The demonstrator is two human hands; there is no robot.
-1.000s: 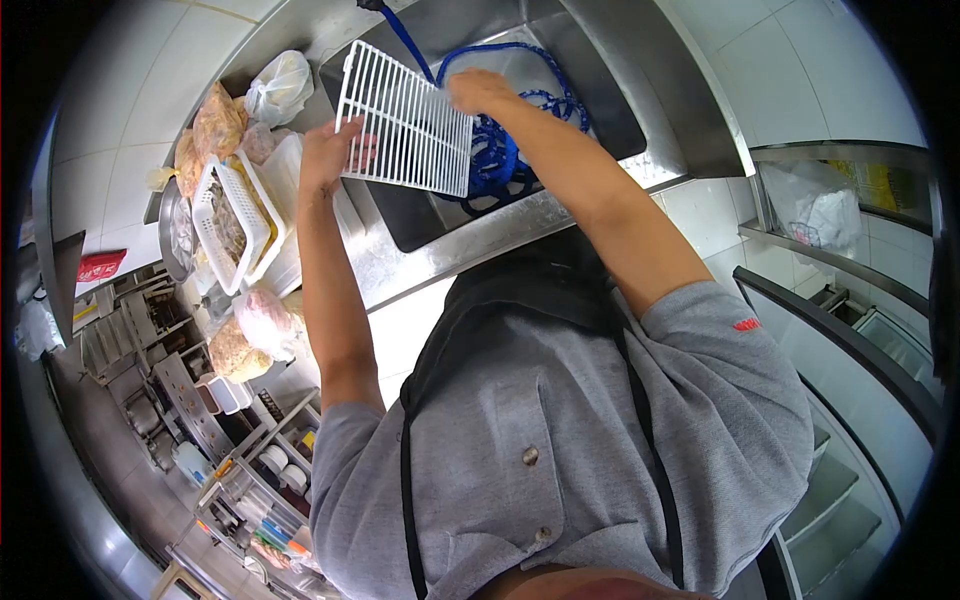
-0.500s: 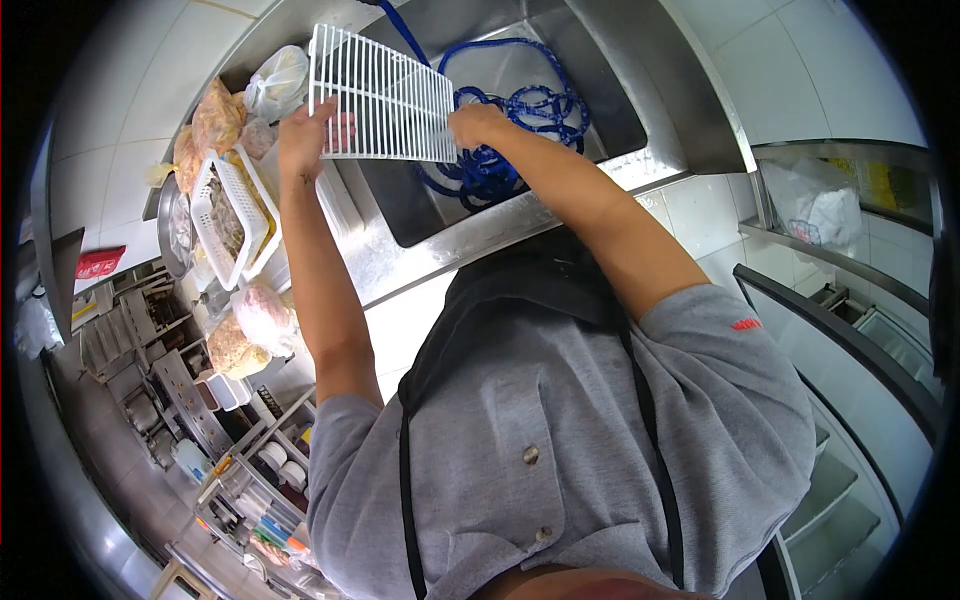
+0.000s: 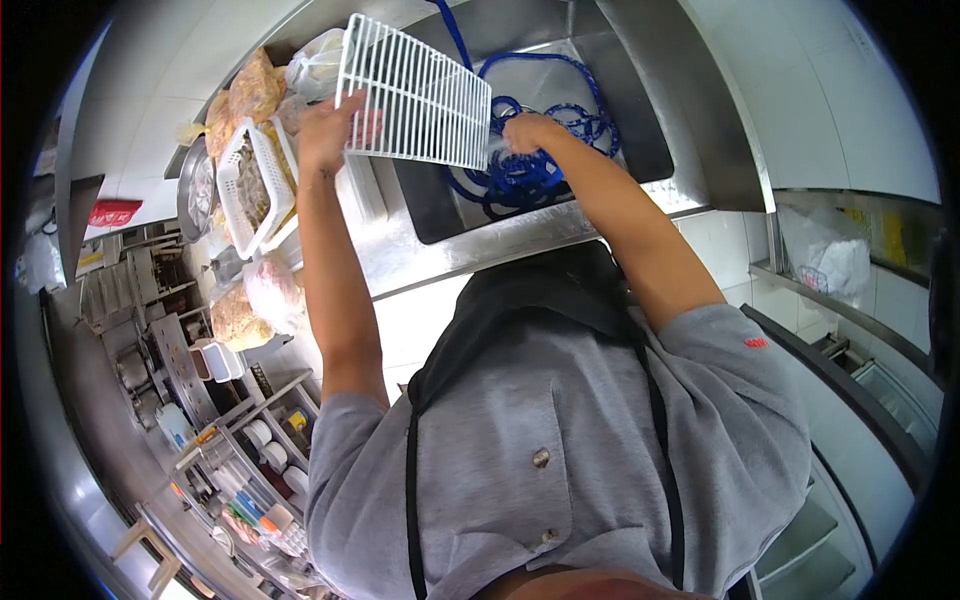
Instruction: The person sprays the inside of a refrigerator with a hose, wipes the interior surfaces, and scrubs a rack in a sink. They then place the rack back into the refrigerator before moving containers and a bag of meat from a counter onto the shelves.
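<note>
My left hand (image 3: 322, 138) is holding the white rack (image 3: 418, 98) tilted over the sink's (image 3: 652, 120) left side, fingers clamping its left edge. My right hand (image 3: 530, 133) is curling its fingers beside the right edge, above the blue hose (image 3: 535, 178); I can't tell what they're pinching.

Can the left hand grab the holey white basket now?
Probably not without letting go: the left hand holds the white rack. The holey basket is close beside that arm, though, and the way looks free.
</note>
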